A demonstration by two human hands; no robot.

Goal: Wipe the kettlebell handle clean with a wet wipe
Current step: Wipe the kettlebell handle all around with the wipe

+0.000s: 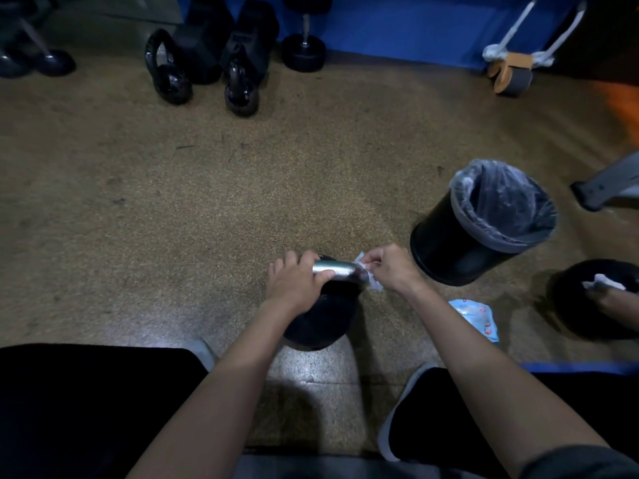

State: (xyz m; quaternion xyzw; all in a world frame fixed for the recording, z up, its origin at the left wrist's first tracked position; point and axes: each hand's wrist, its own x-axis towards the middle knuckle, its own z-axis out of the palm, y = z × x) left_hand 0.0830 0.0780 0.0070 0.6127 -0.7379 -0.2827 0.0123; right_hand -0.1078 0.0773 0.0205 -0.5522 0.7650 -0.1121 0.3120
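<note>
Black round kettlebell (318,323) sat on the speckled tan floor (242,202), btwn the person's feet, w/ its silver metal handle (340,268) uppermost. The left hand (297,281) was curled round the handle's left end, steadying it. The right hand (390,267) pinched a crumpled white wet wipe (375,283) against the handle's right end.

Wiping prob. midway: wipe was on the metal, bare middle looked shiny, but whether clean couldn't be told. The part under the left hand likely still needed doing, then the wipe binned.

Containers: black cylindrical bin (446,243) w/ clear plastic liner (501,198) stood near, just right of the kettlebell; inside too dark, contents couldn't be told. Blue-white soft wipe packet (477,316) lay flat on the floor near the right forearm; whether any wipes were left inside couldn't be seen.
</note>
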